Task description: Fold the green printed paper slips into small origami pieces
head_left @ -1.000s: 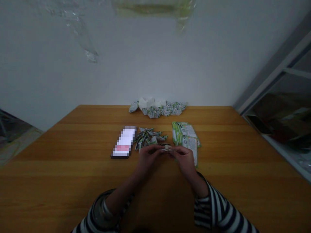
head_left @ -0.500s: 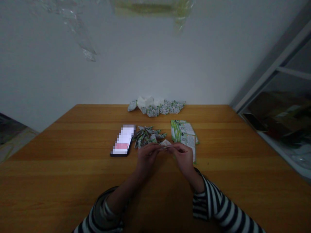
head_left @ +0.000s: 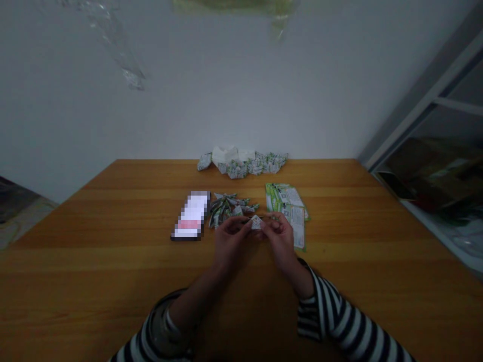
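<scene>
Between my two hands is a small folded piece of printed paper [head_left: 256, 222], its pointed top facing up. My left hand [head_left: 231, 240] pinches its left side with thumb and fingers. On the other side my right hand [head_left: 278, 239] grips it the same way. Just beyond my left hand lies a pile of folded printed paper pieces [head_left: 226, 208], grey, white and green. Partly behind my right hand, flat green and white printed sheets [head_left: 289, 203] overlap on the wooden table [head_left: 132, 281].
A phone with a lit screen [head_left: 191, 215] lies left of the folded pile. Along the wall at the table's back edge sits a row of crumpled or folded printed papers [head_left: 256, 165] with white tissue-like paper [head_left: 225, 155]. Shelving [head_left: 433, 125] stands at the right.
The folded paper has turned from lying nearly flat to showing a pointed face. My fingers have shifted, with the thumbs now at its near side. The view has tilted slightly down.
</scene>
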Demonstrator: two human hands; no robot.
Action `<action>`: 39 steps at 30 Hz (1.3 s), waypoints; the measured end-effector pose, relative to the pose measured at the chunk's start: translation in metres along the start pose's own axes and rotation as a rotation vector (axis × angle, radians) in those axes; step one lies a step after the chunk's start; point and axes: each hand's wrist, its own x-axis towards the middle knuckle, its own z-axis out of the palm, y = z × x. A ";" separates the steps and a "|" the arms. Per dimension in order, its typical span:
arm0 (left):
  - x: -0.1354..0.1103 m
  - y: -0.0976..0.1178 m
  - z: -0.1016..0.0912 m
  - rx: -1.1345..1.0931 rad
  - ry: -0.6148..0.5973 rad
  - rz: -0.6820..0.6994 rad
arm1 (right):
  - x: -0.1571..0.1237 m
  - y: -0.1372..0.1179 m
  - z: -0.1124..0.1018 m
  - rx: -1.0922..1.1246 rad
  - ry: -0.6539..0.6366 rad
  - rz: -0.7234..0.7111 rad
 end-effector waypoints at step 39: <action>-0.005 0.009 -0.012 0.671 -0.660 0.317 | 0.003 -0.008 -0.025 -0.848 -0.537 -0.369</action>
